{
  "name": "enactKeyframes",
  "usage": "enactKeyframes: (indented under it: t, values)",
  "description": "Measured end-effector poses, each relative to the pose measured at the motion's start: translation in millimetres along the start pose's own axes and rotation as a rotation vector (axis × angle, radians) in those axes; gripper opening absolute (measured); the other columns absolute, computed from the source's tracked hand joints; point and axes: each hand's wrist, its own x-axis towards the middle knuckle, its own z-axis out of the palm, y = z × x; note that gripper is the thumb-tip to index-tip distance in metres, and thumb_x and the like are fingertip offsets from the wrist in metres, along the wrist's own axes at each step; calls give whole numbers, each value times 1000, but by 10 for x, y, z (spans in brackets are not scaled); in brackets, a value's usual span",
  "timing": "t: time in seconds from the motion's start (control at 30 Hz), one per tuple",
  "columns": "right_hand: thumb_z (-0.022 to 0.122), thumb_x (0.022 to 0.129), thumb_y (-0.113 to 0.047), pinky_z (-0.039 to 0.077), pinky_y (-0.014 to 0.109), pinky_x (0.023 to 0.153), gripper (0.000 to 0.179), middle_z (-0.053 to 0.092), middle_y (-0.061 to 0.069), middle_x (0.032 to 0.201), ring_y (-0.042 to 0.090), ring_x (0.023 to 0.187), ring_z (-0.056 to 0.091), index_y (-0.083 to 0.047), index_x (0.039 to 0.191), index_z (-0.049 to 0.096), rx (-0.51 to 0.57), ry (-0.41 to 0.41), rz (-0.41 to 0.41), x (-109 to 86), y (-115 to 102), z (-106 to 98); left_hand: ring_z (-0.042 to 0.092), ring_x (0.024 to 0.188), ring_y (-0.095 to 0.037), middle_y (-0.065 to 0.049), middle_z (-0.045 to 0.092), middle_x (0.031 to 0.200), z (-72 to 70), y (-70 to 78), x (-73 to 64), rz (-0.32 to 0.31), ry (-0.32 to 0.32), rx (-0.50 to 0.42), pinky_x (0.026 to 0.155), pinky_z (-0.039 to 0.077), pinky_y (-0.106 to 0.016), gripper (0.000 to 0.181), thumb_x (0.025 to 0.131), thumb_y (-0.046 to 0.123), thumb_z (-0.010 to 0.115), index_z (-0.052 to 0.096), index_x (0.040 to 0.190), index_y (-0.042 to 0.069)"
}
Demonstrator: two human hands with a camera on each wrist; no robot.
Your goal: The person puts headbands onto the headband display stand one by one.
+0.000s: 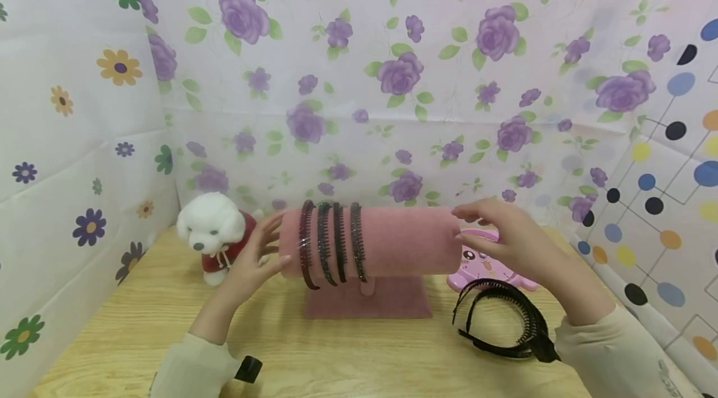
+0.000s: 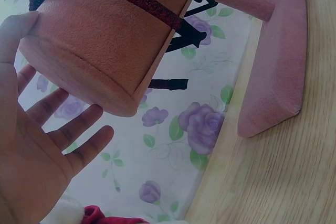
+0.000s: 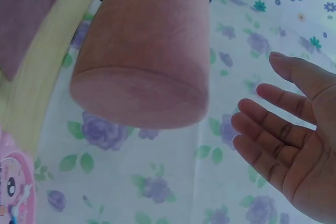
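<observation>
Your left grip (image 1: 257,255) is relaxed, fingers spread and slightly bent, at the left end of the pink padded stand (image 1: 412,239); whether the thumb touches its rim, you cannot tell. Your right grip (image 1: 507,233) is also relaxed, fingers loosely parted, just beside the stand's right end and apart from it.

The stand's thick roll lies level on a short post above a flat pink base (image 1: 367,304), which rests on the wood-grain tabletop (image 1: 404,354). Four toothed headbands circle the stand's left half: a sparkly dark red one (image 1: 305,245) nearest the left end, then a dark glittery one (image 1: 323,242), a black one (image 1: 339,242) and another dark glittery one (image 1: 356,242).

Right of the stand and nearer you lie bunched black headbands (image 1: 530,317). Behind its right end is a pink cartoon-faced object (image 1: 485,274). Left of the stand sits a white plush dog (image 1: 210,223) in red. Behind the stand hangs purple-flowered cloth (image 1: 392,136).
</observation>
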Motion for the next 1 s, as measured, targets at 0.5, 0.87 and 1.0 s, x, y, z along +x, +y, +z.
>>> enactKeyframes:
  t: [0.5, 0.87, 1.0]
  values:
    - [73, 84, -13, 55, 25, 68, 24, 70, 0, 98, 4, 79, 62, -9, 108, 69, -68, 92, 42, -467, 525, 240, 43, 124, -40, -21, 31, 153, 3, 7, 7, 13, 2, 4, 91, 44, -51, 75, 90, 4, 59, 20, 152, 19]
    - [71, 86, -14, 51, 21, 62, 17, 69, -1, 92, 0, 76, 58, -10, 103, 70, -67, 53, 157, -734, 932, 467, 44, 124, -29, -17, 32, 154, 9, 31, 13, 10, 6, 21, 95, 45, -41, 75, 90, 3, 59, 21, 152, 21]
    - [72, 85, -14, 49, 22, 61, 18, 67, -3, 88, 0, 73, 55, -9, 102, 71, -75, 21, 219, -818, 1060, 545, 45, 124, -21, -16, 32, 154, 10, 19, 11, 6, 5, 26, 95, 45, -33, 75, 90, 3, 59, 21, 152, 22]
